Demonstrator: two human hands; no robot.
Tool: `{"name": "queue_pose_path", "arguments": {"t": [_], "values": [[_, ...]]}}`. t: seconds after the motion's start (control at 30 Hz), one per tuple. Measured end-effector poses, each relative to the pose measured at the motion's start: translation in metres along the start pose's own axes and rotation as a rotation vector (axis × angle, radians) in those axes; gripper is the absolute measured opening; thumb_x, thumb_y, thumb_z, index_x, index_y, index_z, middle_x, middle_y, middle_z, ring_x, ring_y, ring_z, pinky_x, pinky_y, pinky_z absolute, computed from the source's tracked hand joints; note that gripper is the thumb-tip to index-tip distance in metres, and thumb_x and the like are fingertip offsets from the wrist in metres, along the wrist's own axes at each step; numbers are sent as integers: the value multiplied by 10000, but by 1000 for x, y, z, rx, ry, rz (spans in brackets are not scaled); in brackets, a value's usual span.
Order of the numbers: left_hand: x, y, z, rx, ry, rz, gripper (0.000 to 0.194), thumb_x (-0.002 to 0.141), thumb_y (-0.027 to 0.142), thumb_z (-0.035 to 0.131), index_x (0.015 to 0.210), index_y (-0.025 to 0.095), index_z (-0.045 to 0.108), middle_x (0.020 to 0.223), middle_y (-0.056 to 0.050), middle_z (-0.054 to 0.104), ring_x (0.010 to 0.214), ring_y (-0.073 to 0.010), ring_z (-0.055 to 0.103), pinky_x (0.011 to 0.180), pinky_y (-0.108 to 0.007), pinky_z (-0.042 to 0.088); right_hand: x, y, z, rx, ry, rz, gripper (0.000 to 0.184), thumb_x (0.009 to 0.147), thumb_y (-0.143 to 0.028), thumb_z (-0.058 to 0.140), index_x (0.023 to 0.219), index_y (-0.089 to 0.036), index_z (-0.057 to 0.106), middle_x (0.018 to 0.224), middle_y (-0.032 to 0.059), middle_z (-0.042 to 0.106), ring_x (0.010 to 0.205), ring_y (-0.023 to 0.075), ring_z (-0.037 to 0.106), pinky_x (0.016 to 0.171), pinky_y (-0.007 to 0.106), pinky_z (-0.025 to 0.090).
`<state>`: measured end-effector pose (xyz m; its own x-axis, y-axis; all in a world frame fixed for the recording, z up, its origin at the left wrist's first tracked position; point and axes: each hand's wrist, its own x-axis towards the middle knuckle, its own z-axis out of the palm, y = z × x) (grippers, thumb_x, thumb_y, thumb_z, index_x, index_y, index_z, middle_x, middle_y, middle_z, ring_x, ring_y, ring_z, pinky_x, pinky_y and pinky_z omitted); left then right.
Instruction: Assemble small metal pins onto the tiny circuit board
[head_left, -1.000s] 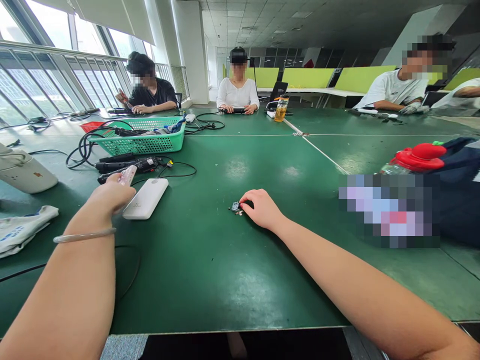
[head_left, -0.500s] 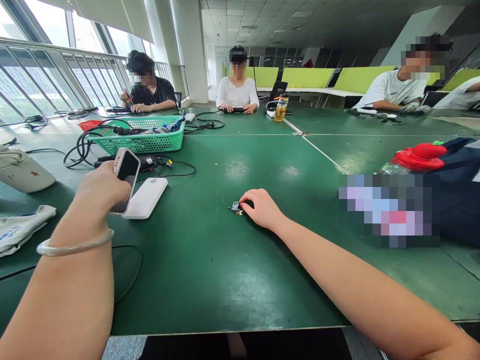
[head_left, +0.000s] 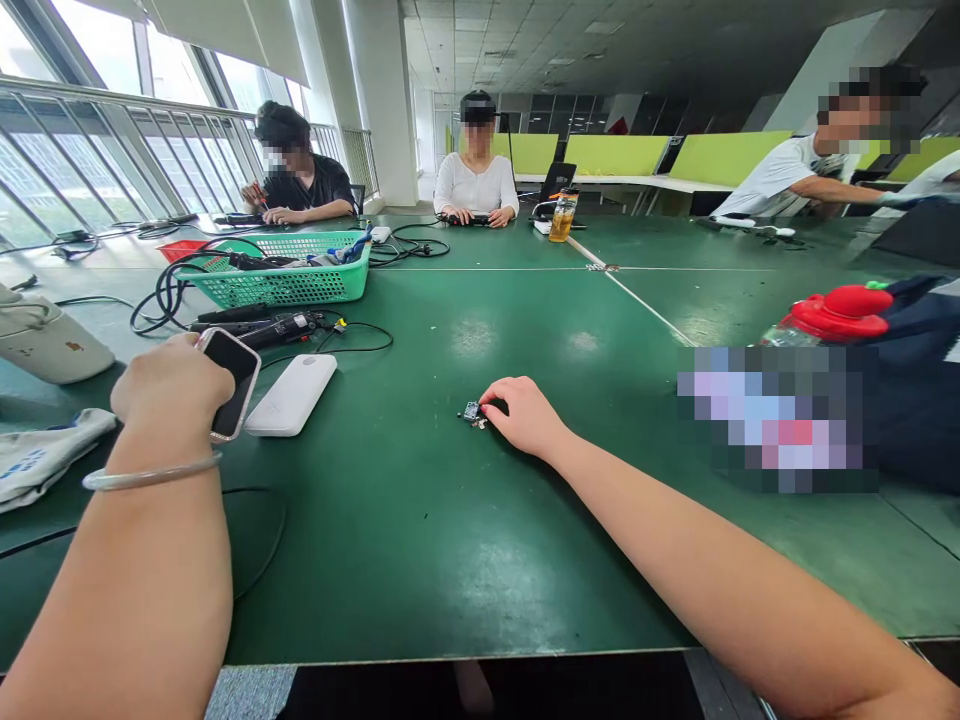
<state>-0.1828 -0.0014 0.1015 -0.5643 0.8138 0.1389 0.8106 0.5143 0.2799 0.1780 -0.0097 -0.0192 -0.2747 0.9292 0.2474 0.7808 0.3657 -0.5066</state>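
Observation:
My left hand (head_left: 174, 388) grips a smartphone (head_left: 238, 385) with a dark screen, holding it tilted just left of a white power bank (head_left: 292, 395) lying on the table. Thumb and index finger of my right hand (head_left: 526, 418) are curled into a pinch at the edge of a small blue-grey square piece (head_left: 471, 411) resting on the table. Tiny loose bits (head_left: 478, 424) lie beside that piece, too small to name. The other fingers of the right hand are curled and partly hidden.
A green basket (head_left: 281, 288) with cables stands at the back left, black handheld devices (head_left: 281, 330) before it. A white container (head_left: 49, 340) and folded cloth (head_left: 45, 455) lie left. At right are a red-lidded bottle (head_left: 840, 312) and dark fabric (head_left: 919, 400). Co-workers sit opposite.
My left hand has turned the phone from edge-on to showing its screen, then moved it slightly left and lower. My right hand stays put. The co-worker at far right has stretched out an arm.

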Motion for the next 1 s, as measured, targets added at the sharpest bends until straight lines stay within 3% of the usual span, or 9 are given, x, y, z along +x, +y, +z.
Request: {"name": "queue_pose_path", "arguments": {"t": [0.13, 0.5, 0.63, 0.77, 1.0], "values": [[6, -4, 5, 151, -78, -98, 787, 640, 203, 603, 1397, 194, 390, 1354, -215, 488, 1209, -413, 488, 882, -545, 473, 0, 1, 0, -3, -1, 1, 126, 867, -210, 545, 867, -185, 668, 1015, 38, 657, 1000, 200, 510, 926, 359, 390], [15, -7, 15, 194, -168, -81, 698, 666, 225, 571, 1337, 104, 422, 1328, -252, 493, 1231, -404, 472, 904, -532, 455, 0, -1, -1, -7, -1, 0, 121, 866, -202, 547, 869, -184, 667, 1015, 38, 656, 989, 192, 514, 923, 357, 396], [14, -3, 15, 184, -140, -101, 700, 629, 169, 586, 1313, 96, 452, 1313, -267, 504, 1220, -416, 481, 907, -538, 449, 0, 0, -1, -10, 2, -5, 126, 865, -203, 542, 864, -189, 667, 995, 45, 657, 984, 192, 517, 909, 360, 401], [3, 4, 11, 120, -11, -89, 674, 639, 161, 601, 1304, 133, 490, 1259, -260, 551, 1170, -439, 519, 862, -548, 476, 0, 0, -1, -7, -1, 2, 126, 863, -205, 543, 863, -190, 667, 1001, 45, 656, 989, 196, 516, 913, 362, 403], [-17, 14, -2, -61, 411, 54, 590, 650, 107, 602, 1235, 180, 573, 1214, -179, 594, 1122, -404, 553, 868, -596, 469, 0, 1, 0, 26, 41, 19, 124, 858, -213, 547, 895, -181, 660, 1049, 48, 648, 1010, 209, 518, 948, 388, 410]]}}
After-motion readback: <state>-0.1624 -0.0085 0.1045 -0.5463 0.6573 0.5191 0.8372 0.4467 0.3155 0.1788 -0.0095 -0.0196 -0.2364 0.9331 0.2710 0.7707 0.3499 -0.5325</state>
